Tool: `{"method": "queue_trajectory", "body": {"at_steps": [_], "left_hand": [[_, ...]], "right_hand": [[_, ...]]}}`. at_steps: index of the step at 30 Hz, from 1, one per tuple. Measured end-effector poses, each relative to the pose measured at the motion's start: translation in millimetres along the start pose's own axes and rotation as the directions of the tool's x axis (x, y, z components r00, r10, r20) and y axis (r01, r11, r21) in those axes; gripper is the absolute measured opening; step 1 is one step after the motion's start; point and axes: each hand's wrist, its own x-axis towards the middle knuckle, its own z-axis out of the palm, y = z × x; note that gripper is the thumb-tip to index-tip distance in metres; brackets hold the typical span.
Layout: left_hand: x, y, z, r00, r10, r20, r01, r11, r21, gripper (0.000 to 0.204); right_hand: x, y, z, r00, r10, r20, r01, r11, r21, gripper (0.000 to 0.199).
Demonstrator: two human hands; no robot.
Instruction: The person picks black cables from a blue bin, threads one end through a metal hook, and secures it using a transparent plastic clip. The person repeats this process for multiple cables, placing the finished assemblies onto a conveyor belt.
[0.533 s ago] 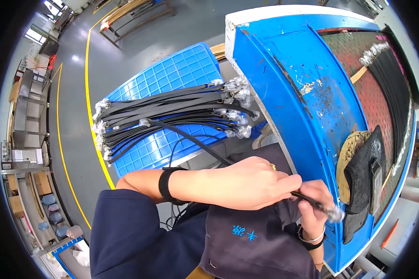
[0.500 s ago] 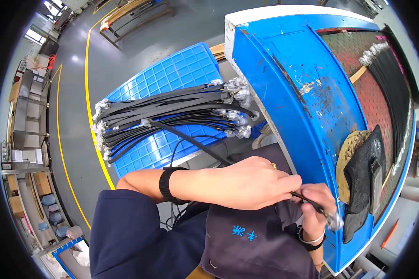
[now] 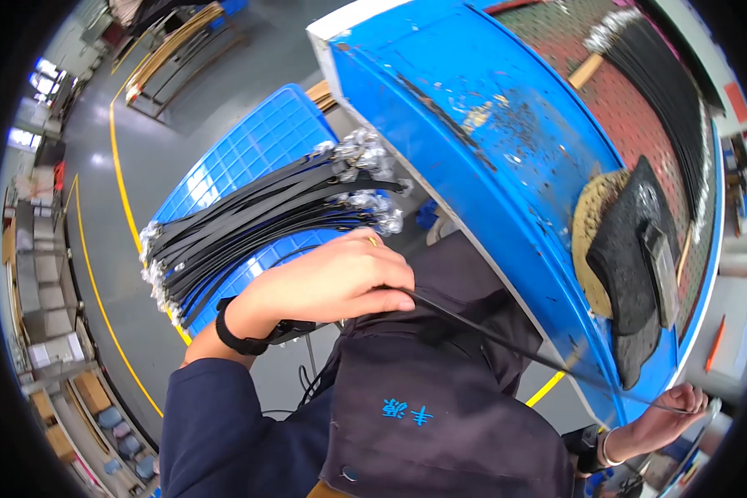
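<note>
A single narrow black strap (image 3: 490,332) runs taut and slanting between my two hands, in front of my dark apron. My left hand (image 3: 349,278), at the middle, has its fingers closed round one part of it. Far to the lower right, past the corner of the blue workbench (image 3: 440,158), my right hand (image 3: 660,423) pinches the strap near its other end, a little blurred. Left of my left hand, a pile of black straps (image 3: 249,199) with clear plastic wrapped round their ends lies on a blue gridded plastic crate (image 3: 266,124).
On the bench lie a dark, stained pad (image 3: 631,266) with a metal block (image 3: 660,274) on it and a round yellowish sponge (image 3: 593,224). Beyond, a row of black straps (image 3: 664,91) lies on a red perforated mat (image 3: 548,50). Shelves (image 3: 50,274) line the far left.
My hands have moved apart: the right went down and outward to the right, the left drew back to the left. The strap between them is now stretched out long. The view has shifted.
</note>
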Motion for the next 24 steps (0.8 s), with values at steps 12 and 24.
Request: {"method": "queue_trajectory", "body": {"at_steps": [12, 24], "left_hand": [[88, 55, 45, 0.853, 0.504, 0.139, -0.498, 0.703, 0.507, 0.028], [103, 34, 94, 0.951, 0.285, 0.116, -0.303, 0.936, 0.181, 0.018]], "right_hand": [[-65, 68, 57, 0.813, 0.582, 0.005, -0.269, 0.384, -0.883, 0.038], [-96, 107, 57, 0.660, 0.670, 0.339, 0.137, 0.336, -0.932, 0.045]]}}
